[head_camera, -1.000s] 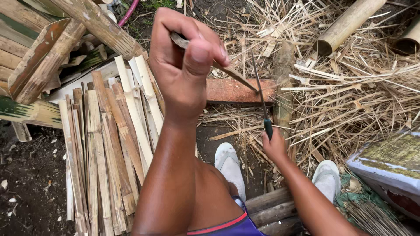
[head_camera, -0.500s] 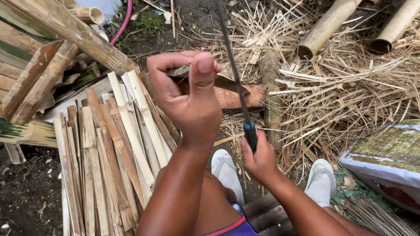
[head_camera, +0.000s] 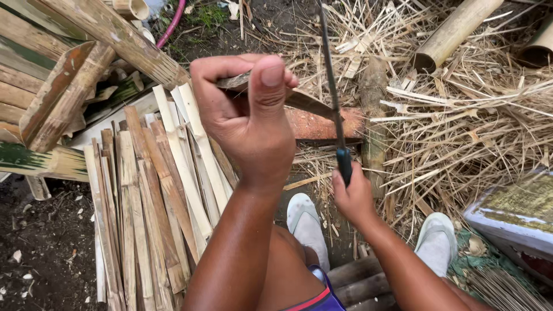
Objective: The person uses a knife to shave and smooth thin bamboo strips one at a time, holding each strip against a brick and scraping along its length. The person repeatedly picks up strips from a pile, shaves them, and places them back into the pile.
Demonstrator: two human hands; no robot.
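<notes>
My left hand [head_camera: 247, 115] is raised in front of the camera, thumb pressed on a thin bamboo strip [head_camera: 305, 101] that it grips. My right hand [head_camera: 351, 196] sits lower, closed around the dark blue handle of a long narrow knife [head_camera: 331, 80]. The blade points upward, away from me, and crosses the far end of the strip. Below the hands lie a reddish block [head_camera: 325, 124] and an upright wooden stump [head_camera: 373, 115].
A stack of split bamboo slats [head_camera: 150, 196] lies at the left, with larger bamboo pieces [head_camera: 63, 98] behind it. Shavings [head_camera: 461, 132] and bamboo poles [head_camera: 455, 29] cover the right. My feet in pale shoes [head_camera: 308, 227] rest on dirt. A box [head_camera: 518, 219] sits at right.
Both hands have come down in the view and closer to me. The knife has swung from tilted to nearly upright, its blade now against the strip's end.
</notes>
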